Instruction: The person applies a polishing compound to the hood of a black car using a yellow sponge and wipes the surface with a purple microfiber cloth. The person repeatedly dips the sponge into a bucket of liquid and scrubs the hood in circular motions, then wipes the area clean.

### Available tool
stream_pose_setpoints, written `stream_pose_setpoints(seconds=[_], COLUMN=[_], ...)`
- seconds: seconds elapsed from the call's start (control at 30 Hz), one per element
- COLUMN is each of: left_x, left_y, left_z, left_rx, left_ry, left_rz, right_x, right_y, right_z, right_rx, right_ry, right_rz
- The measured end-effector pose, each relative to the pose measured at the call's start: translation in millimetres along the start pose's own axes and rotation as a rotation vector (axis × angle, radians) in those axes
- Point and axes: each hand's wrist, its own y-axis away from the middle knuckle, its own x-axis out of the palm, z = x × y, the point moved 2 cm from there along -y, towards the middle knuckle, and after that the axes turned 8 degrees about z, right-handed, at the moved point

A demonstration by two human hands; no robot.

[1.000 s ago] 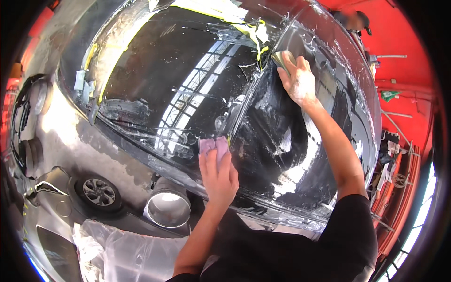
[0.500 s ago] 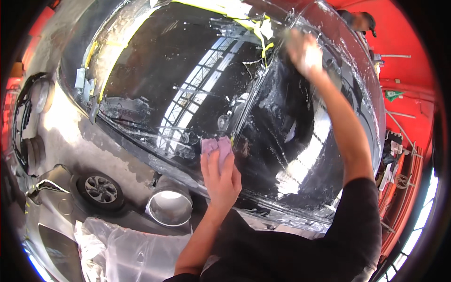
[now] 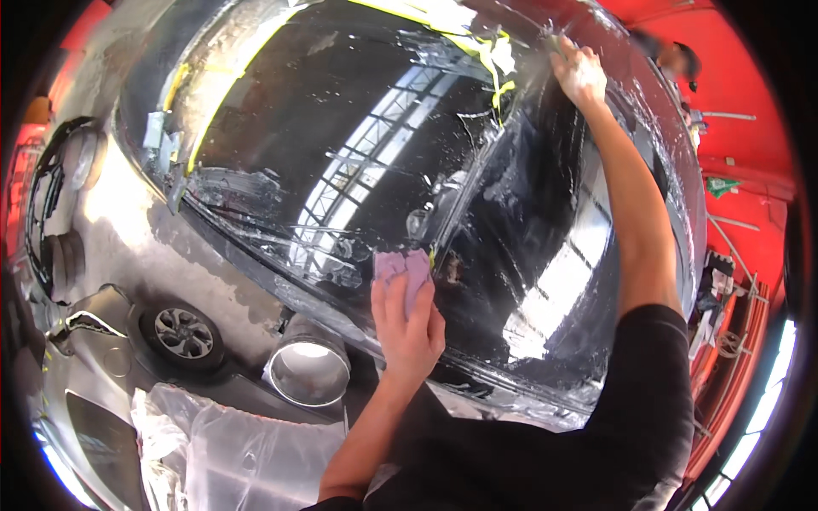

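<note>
A glossy black car panel (image 3: 341, 111), wet and streaked with whitish residue, fills the middle of the view and mirrors the roof trusses. My left hand (image 3: 409, 328) is closed on a crumpled pinkish-purple cloth (image 3: 402, 268), resting at the panel's near edge. Far to the right, my right hand (image 3: 581, 75) presses down on the wet surface with its fingers bent together. Something small and dull may lie under those fingertips, but it is too hidden to name. Loose yellow masking tape (image 3: 494, 64) hangs left of the right hand.
A wide silvery duct (image 3: 308, 375) opens just left of my left forearm. Beyond it are a car wheel (image 3: 184, 333) and clear plastic sheeting (image 3: 256, 460). At right stand red racks (image 3: 737, 341), and a person's head (image 3: 679, 64) shows near the red wall.
My right hand has moved slightly farther away and is less blurred. My left hand keeps its place on the panel with the cloth. The whole view has shifted a little.
</note>
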Motion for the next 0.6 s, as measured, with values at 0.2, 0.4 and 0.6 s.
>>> stream_pose_setpoints(seconds=[0.2,0.4,0.6], left_x=[3.4,2.6,-3.4], left_y=[2.6,3.7,-1.4], left_z=[10.6,9.8,1.6], left_rx=[-0.010,-0.010,-0.020], left_ry=[-0.024,-0.027,-0.027], left_rz=[-0.025,-0.029,-0.008], right_x=[6.4,-10.1,6.3], right_y=[95.9,83.8,74.5], right_z=[29.8,-8.2,-0.4], right_rx=[-0.288,-0.262,-0.170], right_ry=[-0.102,-0.098,-0.064], right_rz=[-0.202,-0.061,-0.139])
